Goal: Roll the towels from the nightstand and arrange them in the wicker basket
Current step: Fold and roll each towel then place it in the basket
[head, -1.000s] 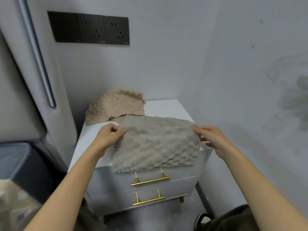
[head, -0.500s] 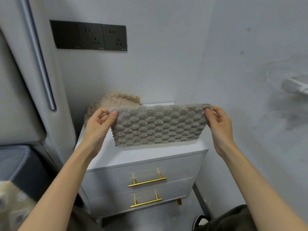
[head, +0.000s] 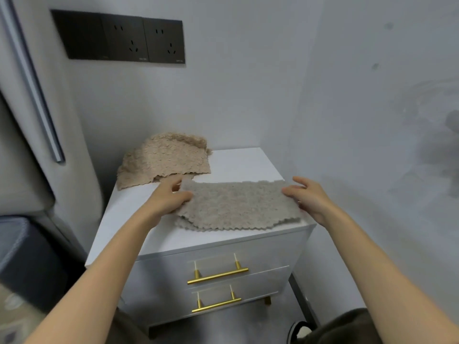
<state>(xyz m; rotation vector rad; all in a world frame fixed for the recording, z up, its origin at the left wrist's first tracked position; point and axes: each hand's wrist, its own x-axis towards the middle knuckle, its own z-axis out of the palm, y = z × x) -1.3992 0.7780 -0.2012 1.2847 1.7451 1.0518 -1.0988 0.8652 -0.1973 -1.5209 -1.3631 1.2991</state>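
A grey-beige textured towel (head: 236, 207) lies folded in two on the front right of the white nightstand (head: 238, 165). My left hand (head: 166, 197) pinches the towel's left edge, thumb on top. At the towel's right edge my right hand (head: 308, 197) holds the far corner between thumb and fingers. A second, tan towel (head: 166, 157) lies crumpled at the nightstand's back left corner. No wicker basket is in view.
The nightstand stands in a corner between two grey walls and has two drawers with gold handles (head: 218, 275). A dark socket panel (head: 119, 37) is on the wall above. A padded grey headboard (head: 32, 135) and a dark bed edge (head: 22, 254) are at the left.
The grey towel, held up by its top corners half a second ago, now lies folded flat on the nightstand. Both hands came down with it.
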